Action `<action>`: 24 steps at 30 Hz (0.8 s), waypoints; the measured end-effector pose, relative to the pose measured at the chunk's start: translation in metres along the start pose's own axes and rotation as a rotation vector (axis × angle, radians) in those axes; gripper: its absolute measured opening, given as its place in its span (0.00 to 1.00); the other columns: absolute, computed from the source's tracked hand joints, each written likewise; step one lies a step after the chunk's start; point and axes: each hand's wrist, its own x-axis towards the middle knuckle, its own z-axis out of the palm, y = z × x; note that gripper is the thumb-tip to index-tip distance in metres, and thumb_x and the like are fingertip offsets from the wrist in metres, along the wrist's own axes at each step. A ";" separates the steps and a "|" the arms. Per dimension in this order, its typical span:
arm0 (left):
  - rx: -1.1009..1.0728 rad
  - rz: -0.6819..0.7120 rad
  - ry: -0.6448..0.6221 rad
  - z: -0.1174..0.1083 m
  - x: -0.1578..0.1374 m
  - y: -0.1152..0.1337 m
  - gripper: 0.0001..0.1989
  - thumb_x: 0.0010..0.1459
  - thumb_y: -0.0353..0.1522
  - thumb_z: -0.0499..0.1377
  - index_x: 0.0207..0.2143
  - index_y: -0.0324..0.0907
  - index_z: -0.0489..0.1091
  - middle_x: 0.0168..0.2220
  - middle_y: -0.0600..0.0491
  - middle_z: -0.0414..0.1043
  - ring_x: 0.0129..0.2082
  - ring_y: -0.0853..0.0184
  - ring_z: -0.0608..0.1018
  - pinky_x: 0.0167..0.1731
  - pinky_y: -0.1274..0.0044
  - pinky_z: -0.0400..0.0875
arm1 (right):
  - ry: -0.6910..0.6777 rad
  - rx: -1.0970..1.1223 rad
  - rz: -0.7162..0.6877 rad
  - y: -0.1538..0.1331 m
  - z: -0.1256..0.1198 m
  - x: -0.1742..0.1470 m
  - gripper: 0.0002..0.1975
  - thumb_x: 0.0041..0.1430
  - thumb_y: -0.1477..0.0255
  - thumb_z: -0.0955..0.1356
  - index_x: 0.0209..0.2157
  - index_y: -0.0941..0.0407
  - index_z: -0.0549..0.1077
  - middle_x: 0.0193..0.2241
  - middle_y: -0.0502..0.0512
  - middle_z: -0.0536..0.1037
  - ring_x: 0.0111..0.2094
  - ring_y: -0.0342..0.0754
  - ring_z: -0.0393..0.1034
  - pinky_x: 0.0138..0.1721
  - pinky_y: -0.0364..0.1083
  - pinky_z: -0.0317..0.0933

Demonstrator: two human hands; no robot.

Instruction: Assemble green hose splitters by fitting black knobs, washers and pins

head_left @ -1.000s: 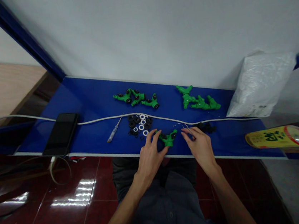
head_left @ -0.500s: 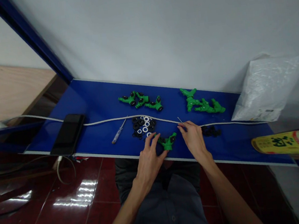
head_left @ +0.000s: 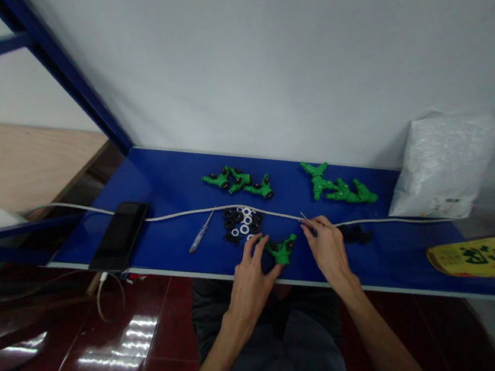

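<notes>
A green Y-shaped hose connector with dark parts on its arms rests near the front edge of the blue shelf. My left hand grips it from the left, fingertips at one arm and thumb by its base. My right hand is closed on a slim metal-shafted tool; the shaft points up and left, and the rest is hidden in the fingers. Left of the connector lie several black and white rings. Beside them is a screwdriver with a clear handle. Small black parts lie right of my right hand.
Green connectors with black parts and plain green connectors stand in two groups along the wall. A white cable crosses the blue shelf. At left lies a phone; at right, a white wrapped package and a yellow packet.
The whole view has shifted, so the shelf appears slightly lower. Both hands keep nearly the same places over the shelf, still holding the connector and the tool.
</notes>
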 end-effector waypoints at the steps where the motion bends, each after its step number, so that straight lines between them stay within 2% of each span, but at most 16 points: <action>1: 0.000 -0.002 -0.002 0.000 0.000 0.000 0.32 0.58 0.32 0.68 0.63 0.52 0.63 0.66 0.49 0.63 0.48 0.60 0.81 0.38 0.71 0.82 | 0.003 -0.008 -0.008 0.000 0.001 0.000 0.19 0.71 0.68 0.61 0.46 0.61 0.81 0.40 0.63 0.79 0.35 0.53 0.76 0.40 0.51 0.68; 14: 0.023 -0.007 -0.008 -0.001 0.002 0.003 0.32 0.59 0.34 0.67 0.63 0.52 0.62 0.66 0.49 0.63 0.50 0.59 0.81 0.41 0.68 0.82 | -0.062 -0.081 -0.099 0.008 0.001 0.010 0.18 0.71 0.69 0.60 0.43 0.60 0.81 0.41 0.63 0.80 0.33 0.52 0.76 0.36 0.50 0.68; 18: 0.037 -0.001 -0.001 0.000 0.003 0.002 0.32 0.58 0.34 0.67 0.63 0.51 0.62 0.66 0.49 0.63 0.49 0.59 0.82 0.44 0.66 0.81 | -0.138 -0.116 -0.120 0.008 -0.003 0.018 0.16 0.69 0.71 0.60 0.42 0.58 0.80 0.40 0.61 0.79 0.32 0.50 0.75 0.33 0.48 0.65; 24: 0.058 0.026 0.001 0.001 0.004 0.002 0.34 0.58 0.36 0.68 0.64 0.52 0.60 0.65 0.49 0.64 0.54 0.56 0.80 0.47 0.64 0.81 | -0.276 -0.126 -0.162 0.008 -0.005 0.036 0.08 0.62 0.76 0.65 0.33 0.56 0.77 0.32 0.57 0.76 0.28 0.48 0.70 0.30 0.45 0.60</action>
